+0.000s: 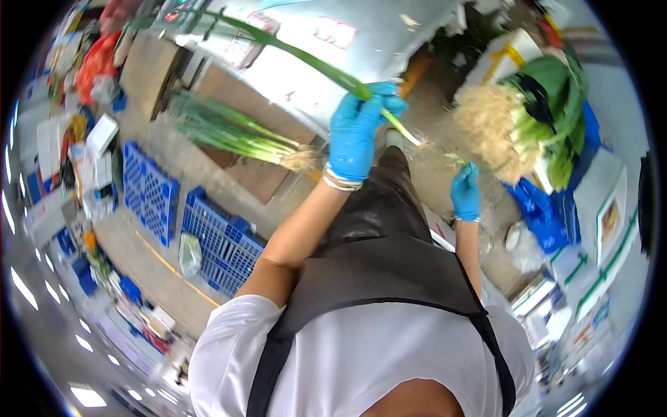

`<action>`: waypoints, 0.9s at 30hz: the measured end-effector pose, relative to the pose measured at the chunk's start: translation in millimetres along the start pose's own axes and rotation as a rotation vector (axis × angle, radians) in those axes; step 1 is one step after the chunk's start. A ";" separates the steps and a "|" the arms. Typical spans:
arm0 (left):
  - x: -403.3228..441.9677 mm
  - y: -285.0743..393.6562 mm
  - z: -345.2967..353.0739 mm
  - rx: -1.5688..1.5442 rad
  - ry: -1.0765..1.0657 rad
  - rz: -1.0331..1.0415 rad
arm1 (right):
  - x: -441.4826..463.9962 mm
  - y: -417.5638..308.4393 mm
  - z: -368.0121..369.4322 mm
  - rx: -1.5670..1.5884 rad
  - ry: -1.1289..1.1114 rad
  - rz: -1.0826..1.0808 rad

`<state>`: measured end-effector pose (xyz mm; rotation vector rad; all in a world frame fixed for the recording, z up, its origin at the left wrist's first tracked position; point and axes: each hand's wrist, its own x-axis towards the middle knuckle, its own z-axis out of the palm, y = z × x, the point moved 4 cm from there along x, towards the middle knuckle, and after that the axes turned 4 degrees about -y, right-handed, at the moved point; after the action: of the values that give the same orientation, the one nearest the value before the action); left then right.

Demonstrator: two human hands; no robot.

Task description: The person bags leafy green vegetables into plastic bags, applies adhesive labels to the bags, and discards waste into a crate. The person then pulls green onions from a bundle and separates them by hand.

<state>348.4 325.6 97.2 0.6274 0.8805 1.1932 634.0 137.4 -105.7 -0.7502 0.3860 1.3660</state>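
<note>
Green onions: work judged partway through

The left hand point(358, 132) held one green onion point(397, 126) at upper centre, fingers closed around its stalk, leaves reaching upper left across the table point(389, 31). Roots remained on that stalk. The right hand point(466, 192), right of centre, had its fingers drawn together beside a pale wisp point(455, 160); whether they gripped it could not be told. A smaller bunch point(236, 135) lay left, judged the sorted portion; the large rooted bundle point(545, 128) at upper right appeared outstanding.
</note>
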 end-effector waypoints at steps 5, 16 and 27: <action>-49.3 57.3 -151.5 0.123 0.420 0.177 | 25.3 0.2 -67.6 -1.082 0.176 0.257; -59.6 -122.8 -569.2 -0.152 0.832 -0.591 | 74.1 74.1 -10.3 -1.872 -0.125 0.332; -33.5 -89.5 -295.0 0.312 0.267 -0.593 | 263.6 -2.9 94.3 -1.676 0.191 -0.329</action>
<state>141.2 259.7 -123.9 0.4095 1.3816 0.6108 671.1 394.9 -209.4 -2.1702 -0.8835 1.0682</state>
